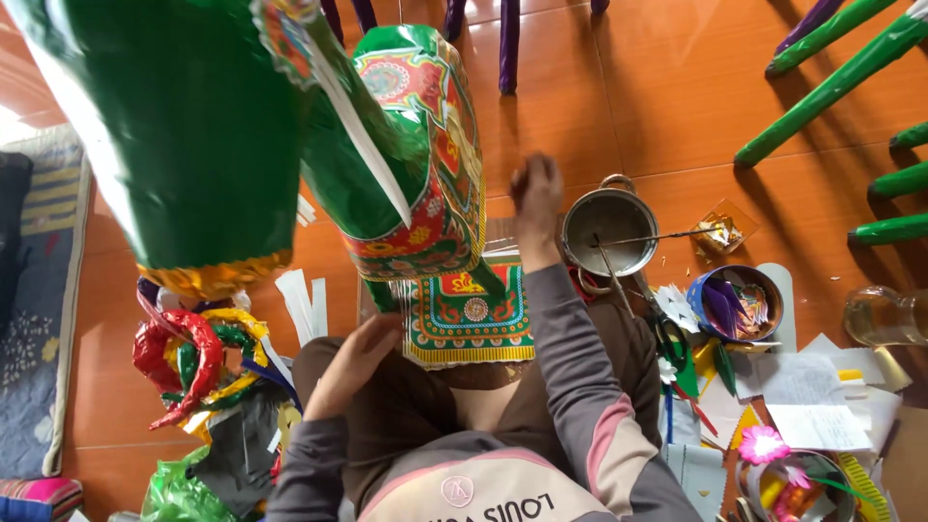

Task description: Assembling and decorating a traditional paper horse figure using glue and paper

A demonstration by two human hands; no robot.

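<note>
The large green paper figure (193,126) is cut off by the top and left edges. Right hand (536,193) is motion-blurred; its fingertip contents cannot be determined. Left hand (353,358) fingers are partly hidden under the figure's patterned cloth (469,314). The glass jar (884,314) is cropped at the right edge

An orange tiled floor (677,87) carries everything here. A round metal pot (609,230) stands on it near the middle, thin sticks leaning across its rim. Right of the pot lie a small clear wrapper (720,229), a blue round tin of paper scraps (735,303) and a glass jar (884,316) near the right edge. Loose white and coloured paper sheets (807,396) cover the lower right. White paper strips (304,304) lie left of centre, and a patterned mat (43,290) runs along the left edge.
</note>
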